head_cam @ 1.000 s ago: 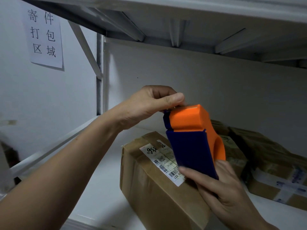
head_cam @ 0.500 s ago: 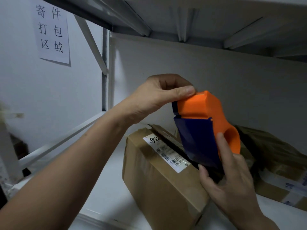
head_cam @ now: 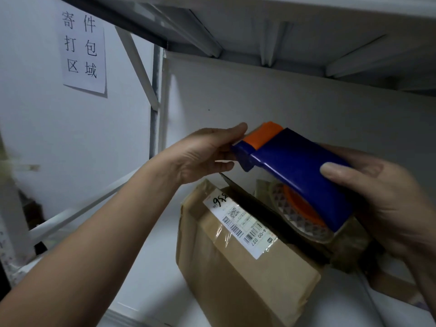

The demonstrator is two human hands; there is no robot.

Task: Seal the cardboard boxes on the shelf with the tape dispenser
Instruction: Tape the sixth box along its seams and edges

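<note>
A blue and orange tape dispenser (head_cam: 295,166) with a roll of clear tape (head_cam: 304,223) is held in the air above a brown cardboard box (head_cam: 238,267). My right hand (head_cam: 382,204) grips the dispenser's body from the right, thumb across its blue cover. My left hand (head_cam: 207,154) pinches the dispenser's front end near the orange nose. The box stands on the white shelf (head_cam: 151,274) with a white shipping label (head_cam: 240,223) on top and a dark gap along its top seam.
Another cardboard box (head_cam: 398,289) lies at the lower right, mostly behind my right hand. A white shelf board (head_cam: 306,27) with ribs hangs close overhead. A metal upright (head_cam: 154,109) and a rail bound the shelf on the left. A paper sign (head_cam: 81,46) is on the wall.
The dispenser has tipped over from upright to lying across, its blue cover now on top and the tape roll facing down. My right hand moved up round its body; my left stays at the front end.
</note>
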